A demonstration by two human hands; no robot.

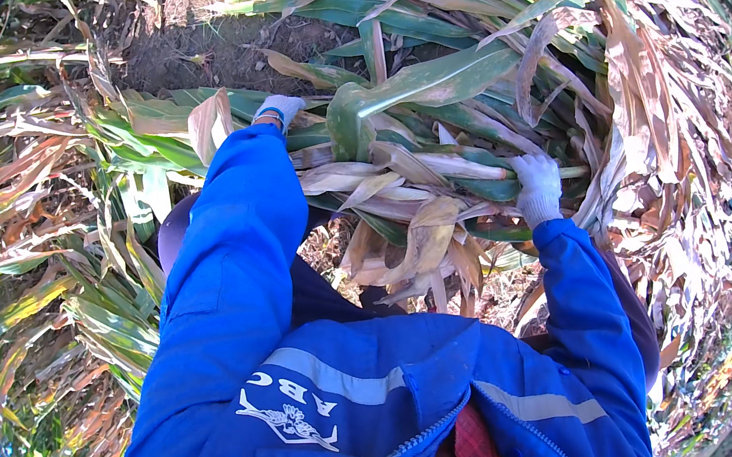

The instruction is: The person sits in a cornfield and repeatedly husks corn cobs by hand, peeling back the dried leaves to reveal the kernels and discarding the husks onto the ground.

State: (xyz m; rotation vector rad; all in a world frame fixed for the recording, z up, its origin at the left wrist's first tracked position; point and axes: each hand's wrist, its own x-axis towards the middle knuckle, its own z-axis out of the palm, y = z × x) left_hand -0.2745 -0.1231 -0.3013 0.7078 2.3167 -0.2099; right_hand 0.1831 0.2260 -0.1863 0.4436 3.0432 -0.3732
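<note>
A bundle of cut corn stalks (400, 174), with green and dried leaves and pale husks, lies across in front of my knees. My left hand (279, 109), in a white knit glove, rests at the bundle's left part, with the forearm reaching forward; its fingers are mostly hidden, so its hold cannot be told. At the right end, my right hand (537, 182), also in a white glove, is closed around corn stalks, and a pale stalk end sticks out to its right. A broad green leaf (436, 80) arches over the bundle between my hands.
More corn stalks (334, 1) lie beyond the bundle, beside a patch of bare soil (208, 54). Dry leaves (640, 85) pile up thickly on the right. Green and brown corn plants (33, 254) cover the ground on the left.
</note>
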